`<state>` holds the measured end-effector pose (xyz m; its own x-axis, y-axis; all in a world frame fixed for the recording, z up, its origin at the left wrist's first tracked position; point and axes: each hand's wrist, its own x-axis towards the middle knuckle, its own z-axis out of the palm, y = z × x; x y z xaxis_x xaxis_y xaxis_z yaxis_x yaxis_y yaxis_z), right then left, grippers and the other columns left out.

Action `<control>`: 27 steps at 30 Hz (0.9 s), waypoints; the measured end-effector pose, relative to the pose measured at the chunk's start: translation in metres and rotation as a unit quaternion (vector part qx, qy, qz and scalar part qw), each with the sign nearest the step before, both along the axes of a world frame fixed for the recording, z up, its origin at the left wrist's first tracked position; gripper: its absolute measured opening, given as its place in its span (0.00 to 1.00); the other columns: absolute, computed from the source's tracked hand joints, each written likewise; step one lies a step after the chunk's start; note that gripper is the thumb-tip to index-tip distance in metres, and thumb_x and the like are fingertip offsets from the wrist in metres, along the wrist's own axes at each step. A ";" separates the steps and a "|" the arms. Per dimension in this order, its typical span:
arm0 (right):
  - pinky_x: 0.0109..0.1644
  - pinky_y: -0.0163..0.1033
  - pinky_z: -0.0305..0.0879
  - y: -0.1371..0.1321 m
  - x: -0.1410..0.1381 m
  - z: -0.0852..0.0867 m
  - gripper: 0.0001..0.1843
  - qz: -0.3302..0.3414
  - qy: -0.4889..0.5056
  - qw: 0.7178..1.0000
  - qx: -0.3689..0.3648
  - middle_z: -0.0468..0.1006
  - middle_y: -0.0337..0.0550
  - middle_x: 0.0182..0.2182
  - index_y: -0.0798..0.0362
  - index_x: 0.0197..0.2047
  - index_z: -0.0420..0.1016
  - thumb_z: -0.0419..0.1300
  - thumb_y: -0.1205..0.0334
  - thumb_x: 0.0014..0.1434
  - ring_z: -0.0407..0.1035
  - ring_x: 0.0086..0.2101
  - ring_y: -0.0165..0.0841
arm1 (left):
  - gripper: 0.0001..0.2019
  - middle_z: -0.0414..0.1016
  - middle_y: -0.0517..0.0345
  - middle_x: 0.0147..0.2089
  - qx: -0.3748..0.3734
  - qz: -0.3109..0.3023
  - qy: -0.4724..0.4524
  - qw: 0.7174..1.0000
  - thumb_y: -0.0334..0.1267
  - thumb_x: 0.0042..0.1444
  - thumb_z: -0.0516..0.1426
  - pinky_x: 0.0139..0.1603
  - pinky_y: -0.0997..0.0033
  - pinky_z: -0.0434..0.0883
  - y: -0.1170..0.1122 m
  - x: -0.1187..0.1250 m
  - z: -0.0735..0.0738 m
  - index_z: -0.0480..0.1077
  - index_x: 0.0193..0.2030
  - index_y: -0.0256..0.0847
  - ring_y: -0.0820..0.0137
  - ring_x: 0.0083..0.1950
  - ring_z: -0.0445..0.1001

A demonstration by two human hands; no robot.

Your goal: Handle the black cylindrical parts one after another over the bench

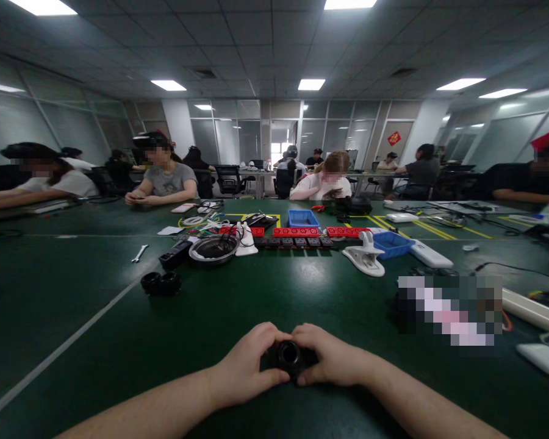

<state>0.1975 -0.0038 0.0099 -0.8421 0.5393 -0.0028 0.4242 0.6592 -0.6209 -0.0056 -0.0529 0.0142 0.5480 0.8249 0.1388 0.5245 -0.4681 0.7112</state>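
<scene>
Low over the near edge of the green table, both my hands are closed around a round black part (pixel 288 352) with a hole in its middle. My left hand (pixel 249 364) grips it from the left, thumb below and fingers above. From the other side my right hand (pixel 327 358) holds it the same way, and the two hands' fingertips meet at its far side. The fingers hide much of its outer edge, so its exact kind is unclear. Two similar round black parts (pixel 161 283) sit side by side farther left on the table.
Beyond lie a wrench (pixel 139 253), a metal bowl (pixel 213 258), red power strips (pixel 296 232), blue trays (pixel 392 250) and a white clip stand (pixel 365 259). A blurred-out object (pixel 448 311), a cream cylinder (pixel 532 309) and cables occupy the right. Several people sit around the tables.
</scene>
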 end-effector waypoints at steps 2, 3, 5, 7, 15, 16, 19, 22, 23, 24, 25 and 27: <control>0.38 0.36 0.57 0.000 -0.001 -0.004 0.18 -0.014 0.002 1.000 0.009 0.68 0.38 0.31 0.55 0.36 0.72 0.68 0.59 0.41 0.62 0.35 0.34 | 0.21 0.64 0.58 0.40 0.002 0.002 0.002 1.000 0.31 0.47 0.62 0.42 0.69 0.64 -0.001 0.000 0.000 0.65 0.49 0.44 0.66 0.41 0.65; 0.37 0.36 0.57 0.000 -0.002 -0.006 0.19 -0.025 0.001 1.000 0.016 0.67 0.37 0.30 0.55 0.35 0.71 0.69 0.57 0.40 0.62 0.34 0.33 | 0.21 0.64 0.59 0.40 0.001 0.003 0.003 1.000 0.31 0.46 0.62 0.42 0.70 0.64 -0.001 0.001 0.000 0.65 0.48 0.43 0.66 0.41 0.65; 0.34 0.35 0.55 -0.002 -0.004 -0.009 0.21 -0.055 -0.006 0.998 0.032 0.67 0.36 0.28 0.55 0.31 0.70 0.70 0.53 0.37 0.61 0.32 0.33 | 0.21 0.65 0.59 0.39 -0.003 0.012 0.005 1.000 0.31 0.44 0.63 0.41 0.70 0.64 -0.003 0.001 0.001 0.66 0.47 0.43 0.67 0.40 0.65; 0.33 0.35 0.54 -0.006 -0.007 -0.010 0.24 -0.083 -0.020 0.995 0.053 0.66 0.36 0.27 0.55 0.29 0.68 0.70 0.50 0.33 0.60 0.30 0.32 | 0.20 0.65 0.60 0.39 -0.008 0.029 0.003 1.000 0.32 0.43 0.64 0.40 0.71 0.64 -0.004 0.003 0.001 0.66 0.44 0.42 0.67 0.39 0.64; 0.34 0.39 0.56 -0.021 -0.021 -0.014 0.26 -0.181 -0.058 0.972 0.135 0.69 0.41 0.29 0.54 0.30 0.65 0.68 0.46 0.34 0.62 0.31 0.36 | 0.16 0.65 0.59 0.37 -0.020 0.129 0.007 0.991 0.31 0.40 0.64 0.39 0.69 0.63 -0.007 0.012 -0.002 0.66 0.37 0.39 0.65 0.40 0.65; 0.34 0.39 0.57 -0.022 -0.022 -0.014 0.26 -0.186 -0.060 0.971 0.139 0.69 0.42 0.30 0.55 0.30 0.66 0.68 0.46 0.34 0.62 0.31 0.36 | 0.15 0.65 0.59 0.37 -0.021 0.131 0.006 0.991 0.30 0.41 0.64 0.39 0.68 0.63 -0.007 0.012 -0.003 0.66 0.37 0.39 0.65 0.40 0.65; 0.37 0.41 0.59 -0.021 -0.019 -0.011 0.30 -0.154 -0.041 0.979 0.128 0.70 0.43 0.34 0.55 0.35 0.67 0.68 0.44 0.33 0.63 0.34 0.38 | 0.15 0.65 0.60 0.37 -0.027 0.112 -0.006 0.993 0.30 0.41 0.63 0.39 0.69 0.63 -0.005 0.010 -0.002 0.66 0.37 0.39 0.65 0.40 0.64; 0.42 0.41 0.59 -0.015 -0.010 -0.005 0.30 -0.080 -0.008 0.993 0.086 0.70 0.42 0.36 0.53 0.42 0.68 0.69 0.48 0.37 0.63 0.37 0.38 | 0.16 0.64 0.60 0.39 -0.037 0.071 -0.020 0.997 0.31 0.44 0.62 0.39 0.70 0.64 -0.003 0.006 0.001 0.66 0.41 0.40 0.67 0.40 0.64; 0.42 0.41 0.59 -0.013 -0.007 -0.002 0.28 -0.058 -0.004 0.996 0.071 0.70 0.41 0.36 0.53 0.42 0.69 0.69 0.51 0.38 0.63 0.37 0.37 | 0.16 0.64 0.60 0.39 -0.042 0.058 -0.021 0.997 0.31 0.45 0.62 0.39 0.71 0.64 -0.003 0.005 0.002 0.66 0.42 0.41 0.67 0.40 0.65; 0.43 0.40 0.59 -0.011 -0.005 0.000 0.25 -0.042 -0.004 0.997 0.057 0.70 0.40 0.35 0.53 0.41 0.69 0.69 0.53 0.40 0.63 0.37 0.36 | 0.17 0.64 0.60 0.40 -0.044 0.046 -0.019 0.998 0.31 0.46 0.61 0.39 0.71 0.64 -0.002 0.004 0.003 0.66 0.44 0.42 0.67 0.40 0.65; 0.42 0.39 0.59 -0.008 -0.002 0.001 0.22 -0.032 -0.006 0.998 0.046 0.70 0.40 0.34 0.54 0.40 0.70 0.68 0.55 0.41 0.63 0.37 0.36 | 0.17 0.64 0.59 0.40 -0.046 0.034 -0.016 0.998 0.31 0.47 0.60 0.40 0.71 0.64 -0.002 0.003 0.004 0.66 0.45 0.43 0.67 0.41 0.65; 0.40 0.37 0.59 -0.005 0.001 0.004 0.19 -0.017 -0.010 0.999 0.028 0.70 0.38 0.33 0.54 0.38 0.71 0.68 0.59 0.42 0.63 0.36 0.34 | 0.18 0.64 0.60 0.41 -0.042 0.016 -0.008 0.999 0.31 0.47 0.60 0.40 0.71 0.64 -0.002 0.002 0.003 0.65 0.47 0.45 0.67 0.41 0.65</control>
<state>0.1981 -0.0091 0.0135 -0.8231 0.5677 0.0122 0.4588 0.6775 -0.5749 -0.0039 -0.0551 0.0177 0.5197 0.8509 0.0766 0.5256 -0.3891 0.7565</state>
